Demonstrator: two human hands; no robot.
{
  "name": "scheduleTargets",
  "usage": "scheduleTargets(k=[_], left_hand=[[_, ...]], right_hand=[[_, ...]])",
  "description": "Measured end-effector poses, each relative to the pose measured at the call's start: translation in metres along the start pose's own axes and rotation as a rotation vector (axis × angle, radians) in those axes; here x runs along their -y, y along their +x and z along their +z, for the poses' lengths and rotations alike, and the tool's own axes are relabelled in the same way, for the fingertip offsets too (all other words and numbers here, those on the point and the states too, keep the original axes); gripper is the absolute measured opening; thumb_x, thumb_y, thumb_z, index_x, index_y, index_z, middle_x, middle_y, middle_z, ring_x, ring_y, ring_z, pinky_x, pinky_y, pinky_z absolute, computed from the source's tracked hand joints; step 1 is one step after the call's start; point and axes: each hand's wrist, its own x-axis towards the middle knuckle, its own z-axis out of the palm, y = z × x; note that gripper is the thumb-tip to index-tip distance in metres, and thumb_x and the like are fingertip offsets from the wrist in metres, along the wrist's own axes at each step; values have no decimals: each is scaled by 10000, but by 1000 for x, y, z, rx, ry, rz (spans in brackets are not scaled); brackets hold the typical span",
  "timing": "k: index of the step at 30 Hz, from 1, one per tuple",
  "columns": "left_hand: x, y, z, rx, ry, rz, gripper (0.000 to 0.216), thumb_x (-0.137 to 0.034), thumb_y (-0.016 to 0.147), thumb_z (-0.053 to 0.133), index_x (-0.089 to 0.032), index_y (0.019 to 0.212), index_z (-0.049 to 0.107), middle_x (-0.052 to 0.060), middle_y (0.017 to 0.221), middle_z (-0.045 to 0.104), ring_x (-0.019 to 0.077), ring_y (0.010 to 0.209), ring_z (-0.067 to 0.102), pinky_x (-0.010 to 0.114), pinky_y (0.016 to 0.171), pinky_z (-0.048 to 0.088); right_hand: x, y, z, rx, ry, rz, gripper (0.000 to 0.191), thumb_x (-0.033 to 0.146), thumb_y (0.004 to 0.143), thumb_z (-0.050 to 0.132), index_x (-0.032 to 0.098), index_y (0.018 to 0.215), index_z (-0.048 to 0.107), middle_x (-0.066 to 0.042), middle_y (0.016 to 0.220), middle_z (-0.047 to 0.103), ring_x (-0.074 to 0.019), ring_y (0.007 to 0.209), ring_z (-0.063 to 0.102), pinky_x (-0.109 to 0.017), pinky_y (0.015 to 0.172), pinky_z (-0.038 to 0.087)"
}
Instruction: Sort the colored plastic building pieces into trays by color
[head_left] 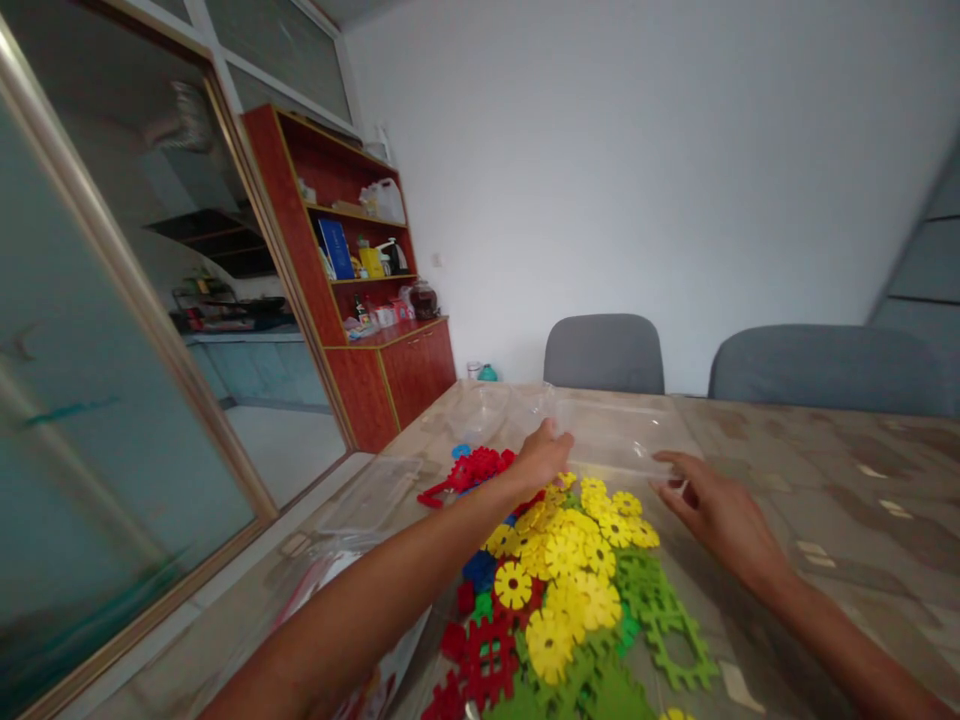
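A clear plastic box [611,428] lies on the table beyond the pile. My left hand [545,453] reaches across the pile to the box's left end, its fingers closed on the edge. My right hand [716,515] is at the box's front right corner, with thumb and fingers apart; whether it touches the plastic is hard to tell. Below my hands is a heap of yellow flower-shaped plastic pieces [574,550]. Green interlocking pieces [675,630] lie on its right and front. Red grid pieces [487,655] and blue pieces [480,570] show along the left.
Other clear plastic containers [480,412] stand at the table's far left. A clear lid-like sheet [371,495] and a printed plastic bag [319,580] lie left of the pile. Two grey chairs [604,355] stand behind the table. A red-brown shelf cabinet [360,345] is farther back.
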Motion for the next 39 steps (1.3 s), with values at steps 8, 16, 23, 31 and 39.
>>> scheduleTargets(k=[8,16,23,31,39], left_hand=[[9,-60,-63,104,253,194,531,-394,838,653,-135,1298,588,153,1395,561,339,1294,500,461,1128,339],[87,-196,-130,249,848,154,865,-493,863,666,-336,1567,188,79,1641,122,381,1486,118,657,1156,104],[103,-223,-145,314,906,121,789,-404,869,668,-351,1545,266,70,1629,142,406,1478,72,714,1117,58],[97,-230,-172,443,881,182,674,-501,934,587,-357,1530,307,49,1610,235,363,1480,159,667,1155,98],[79,-231,-180,356,848,306,420,-354,964,578,-281,1376,552,68,1439,542,306,1366,441,514,1192,219]], right_hand=[[-32,22,18,22,-73,160,319,437,867,407,197,927,608,-105,719,699,-284,624,658,-347,550,430],[-12,14,16,76,2,109,473,434,918,362,174,1246,582,-105,824,746,-291,682,692,-390,656,491],[112,32,52,500,121,-535,465,499,994,394,241,1303,628,-132,1372,596,-306,1294,489,-512,1090,341],[148,22,80,677,47,-593,495,588,884,586,326,1301,644,-153,1445,514,-410,1295,455,-651,1028,319],[124,-4,45,709,34,-614,530,615,921,507,294,1331,604,-151,1293,599,-383,1242,490,-627,1019,350]])
